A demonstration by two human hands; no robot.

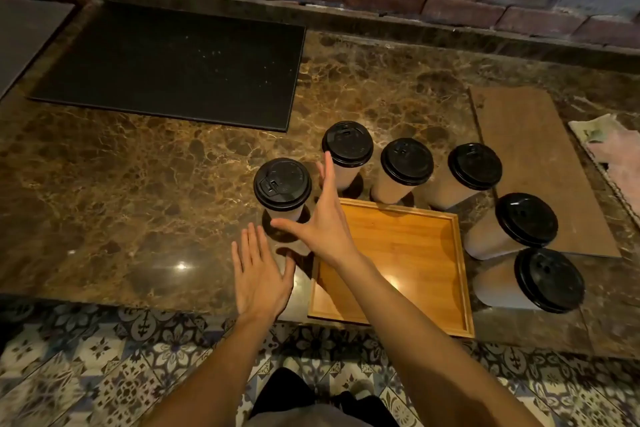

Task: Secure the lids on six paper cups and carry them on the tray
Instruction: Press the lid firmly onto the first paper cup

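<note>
All six cups are seen to be capped with black lids, so the securing step is judged done, or nearly so. Loading of the tray is taken to be in hand, and nothing stands on it yet.

The tray lies at lower centre-right, and the cups ring it. The leftmost cup stands to its left, three stand in a row above it, and two stand at its right side.

The right hand is spread wide between the leftmost cup and the tray, thumb near the cup's base; contact cannot be told. The left hand is held flat and apart just below that cup, and nothing is held by it.

Next, the cup would need to be gripped round its wall beneath the lid and lifted over the low rim. It would best be set in a far corner, so that room is left for the other five.

The tray's near rim lies close to the front edge of the table, with tiled floor beneath. Open marble is offered at centre-left, below the black mat.
</note>
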